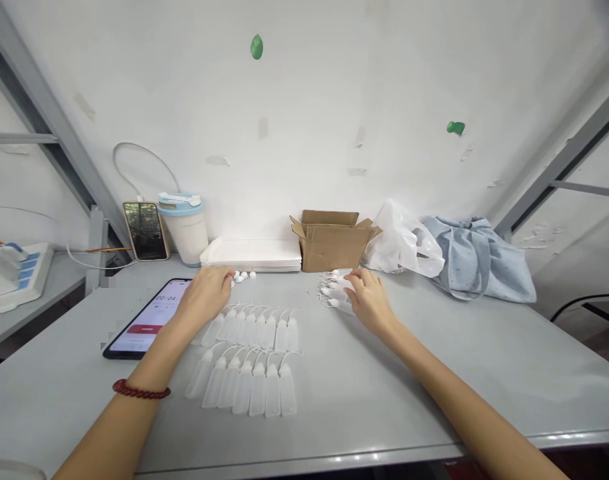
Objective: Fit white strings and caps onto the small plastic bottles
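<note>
Bright, even white light washes the wall (314,100) and grey table (344,380), casting a faint shadow beside the right forearm (467,407). Glare streaks the front edge; wide-angle distortion stretches the sides; blocky pixels mar the flat phone's (129,343) left.

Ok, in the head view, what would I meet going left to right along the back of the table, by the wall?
Upright phone, cup, white stack, cardboard box, plastic bag, blue bag.
</note>
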Available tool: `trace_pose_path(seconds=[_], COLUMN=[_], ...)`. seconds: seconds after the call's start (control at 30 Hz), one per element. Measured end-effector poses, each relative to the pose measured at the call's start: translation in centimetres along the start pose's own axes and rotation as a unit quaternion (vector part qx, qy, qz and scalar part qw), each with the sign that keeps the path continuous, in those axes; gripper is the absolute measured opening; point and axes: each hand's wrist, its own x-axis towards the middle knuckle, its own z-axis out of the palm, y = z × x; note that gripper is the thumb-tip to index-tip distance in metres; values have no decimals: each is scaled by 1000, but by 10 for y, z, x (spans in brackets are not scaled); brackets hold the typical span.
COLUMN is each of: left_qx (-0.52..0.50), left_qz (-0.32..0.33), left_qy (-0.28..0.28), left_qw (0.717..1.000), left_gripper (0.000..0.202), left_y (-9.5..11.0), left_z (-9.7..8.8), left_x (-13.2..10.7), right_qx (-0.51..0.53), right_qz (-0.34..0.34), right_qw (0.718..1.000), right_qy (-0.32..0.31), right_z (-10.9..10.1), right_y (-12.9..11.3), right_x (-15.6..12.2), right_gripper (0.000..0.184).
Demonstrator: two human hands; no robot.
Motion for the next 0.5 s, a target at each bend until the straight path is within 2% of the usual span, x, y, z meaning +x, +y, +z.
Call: trace_pose_path(seconds=[0.07, 0.17, 0.23, 0.33, 0.5], left_qx=[19, 19, 3, -20, -25], left_qz=[-2, 21, 56, 100, 100], left_qy=[-3, -9, -16, -27, -35], left_qw=[1000, 1000, 998, 994, 994], left_gripper=[38, 39, 40, 39, 36], left_y=[-10, -15, -13, -7, -2], left_z=[4, 12, 18, 24, 33], left_x=[2, 4, 8, 17, 27], right_qx=[21, 121, 155, 108, 130], right_qz=[-34, -97, -139, -171, -170], right_qw=[999, 988, 976, 971, 952], right_qy=[10, -6, -57, -125, -218], right_z=[-4, -8, -11, -15, -21], right_y=[-11, -33, -52, -76, -91], right_x=[-2, -9, -16, -24, -25], right_gripper=[22, 21, 22, 27, 36])
